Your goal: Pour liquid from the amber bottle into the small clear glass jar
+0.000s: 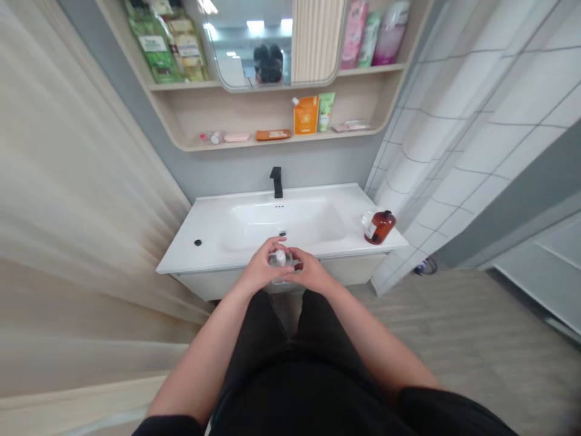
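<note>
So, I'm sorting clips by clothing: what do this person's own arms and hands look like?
Both arms are bare below short black sleeves. The left hand and right hand wear no gloves, and no watch shows on either wrist. Rings would be too small to make out.

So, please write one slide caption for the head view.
Both hands hold a clear, white-topped bottle before the white sink.

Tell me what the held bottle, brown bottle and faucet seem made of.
Held bottle: clear plastic or glass; its body is see-through.
Brown bottle: probably smooth tinted plastic, though glass is possible; its reddish-brown body looks translucent.
Faucet: likely metal with a matte black coating; it shows little shine.
</note>
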The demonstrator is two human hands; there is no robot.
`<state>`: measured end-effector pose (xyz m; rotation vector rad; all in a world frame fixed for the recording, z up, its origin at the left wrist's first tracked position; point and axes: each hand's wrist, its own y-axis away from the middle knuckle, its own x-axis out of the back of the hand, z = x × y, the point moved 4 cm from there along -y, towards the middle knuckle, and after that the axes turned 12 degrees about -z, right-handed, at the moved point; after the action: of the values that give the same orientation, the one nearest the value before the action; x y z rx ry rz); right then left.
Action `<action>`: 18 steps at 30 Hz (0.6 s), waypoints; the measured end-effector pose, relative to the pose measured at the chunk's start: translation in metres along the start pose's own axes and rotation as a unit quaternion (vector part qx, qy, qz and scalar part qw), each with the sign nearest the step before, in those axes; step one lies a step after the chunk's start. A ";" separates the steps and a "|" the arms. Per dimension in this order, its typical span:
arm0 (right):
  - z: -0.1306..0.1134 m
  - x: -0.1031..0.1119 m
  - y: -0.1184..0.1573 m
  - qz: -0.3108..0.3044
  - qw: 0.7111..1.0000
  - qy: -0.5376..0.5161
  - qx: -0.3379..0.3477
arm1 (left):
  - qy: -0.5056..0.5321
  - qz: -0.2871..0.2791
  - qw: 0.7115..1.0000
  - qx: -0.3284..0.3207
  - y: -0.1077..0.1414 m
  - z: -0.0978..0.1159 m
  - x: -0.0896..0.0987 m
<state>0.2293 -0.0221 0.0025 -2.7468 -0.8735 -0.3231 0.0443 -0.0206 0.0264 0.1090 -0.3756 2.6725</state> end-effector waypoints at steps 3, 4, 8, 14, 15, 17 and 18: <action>-0.001 -0.001 0.002 -0.001 1.000 0.008 -0.006 | 0.038 -0.039 0.999 0.007 0.000 0.002 0.000; -0.002 -0.001 0.003 -0.002 1.000 0.012 -0.006 | 0.025 -0.031 0.999 0.010 0.000 0.003 0.003; -0.004 -0.002 0.003 0.008 1.000 0.022 0.002 | -0.051 -0.057 0.997 -0.010 -0.003 0.009 0.009; -0.002 -0.004 0.000 -0.002 1.000 0.027 0.002 | -0.074 -0.006 0.997 0.001 -0.001 0.003 0.011; -0.002 -0.003 -0.002 0.000 1.000 0.026 0.003 | -0.086 0.014 0.996 -0.005 0.000 0.002 0.011; -0.003 -0.002 -0.004 0.005 1.000 0.021 0.012 | -0.072 -0.004 0.997 -0.026 0.000 0.002 0.008; -0.004 -0.002 -0.005 0.006 1.000 0.018 0.015 | -0.051 -0.028 0.998 -0.034 0.000 0.001 0.006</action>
<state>0.2243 -0.0200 0.0065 -2.7088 -0.8458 -0.3538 0.0384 -0.0185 0.0279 0.2312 -0.4892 2.6025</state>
